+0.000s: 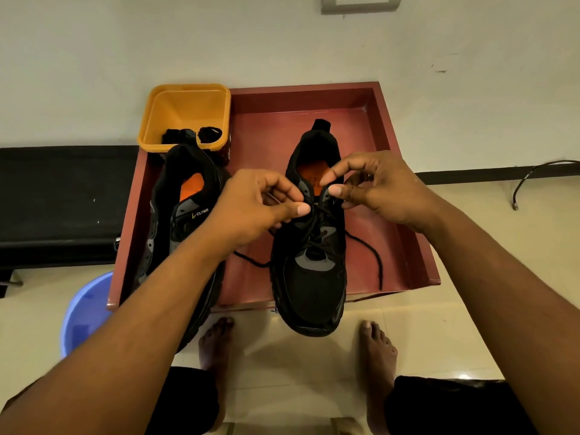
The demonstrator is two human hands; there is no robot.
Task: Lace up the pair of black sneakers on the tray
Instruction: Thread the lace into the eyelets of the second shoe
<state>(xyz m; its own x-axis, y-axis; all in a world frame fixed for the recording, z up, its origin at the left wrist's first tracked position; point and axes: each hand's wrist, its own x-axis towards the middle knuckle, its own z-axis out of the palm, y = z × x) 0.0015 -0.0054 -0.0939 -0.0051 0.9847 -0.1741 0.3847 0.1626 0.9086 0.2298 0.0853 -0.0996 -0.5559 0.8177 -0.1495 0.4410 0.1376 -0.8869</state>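
A yellow tub (188, 86) at the 11 o'clock corner of the red tray (314, 102) holds a bundled black lace (191, 135), likely for the left sneaker (175, 221), which appears unlaced. To its 3 o'clock, the right sneaker (310, 284) is laced nearly to the top, fingers of left hand (251, 208) and right hand (383, 186) each pinching its lace (314, 215) there

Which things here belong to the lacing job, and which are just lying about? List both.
Job: sneaker being laced, black lace, left hand, right hand, second sneaker, red tray, yellow tub of dark bundles, maybe laces.
Lying about: blue basin, black cable, black bench.
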